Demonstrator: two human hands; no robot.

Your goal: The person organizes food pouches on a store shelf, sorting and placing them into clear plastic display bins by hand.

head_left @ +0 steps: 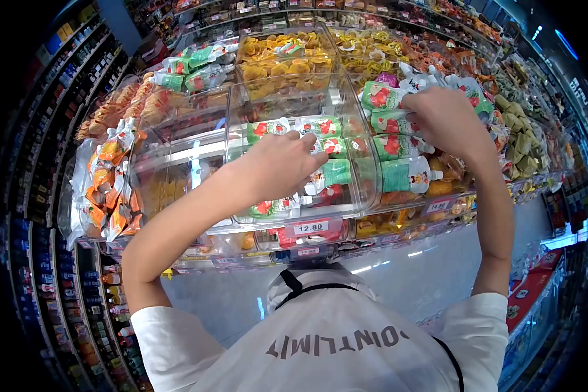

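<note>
Bent at the knuckles, my left hand (282,164) is over a clear bin (366,199) of green-and-white spouted pouches (336,173) with red fruit pictures. Its fingers curl down among them, and the fingertips are partly hidden. My right hand (447,121) is closed at the right end of a similar pouch (380,97), above the neighbouring compartment. Below that pouch, several more lie in a stacked column, among them a pouch (405,175) near the front with its white spout pointing right.
A price tag (311,228) reading 12.80 is on the bin's front. Orange-and-white pouches (111,173) stand at the left, more green pouches (199,68) behind. Yellow packets (287,55) fill the back bins; green wrapped pieces (522,140) are far right. Shelves (52,117) line the left side.
</note>
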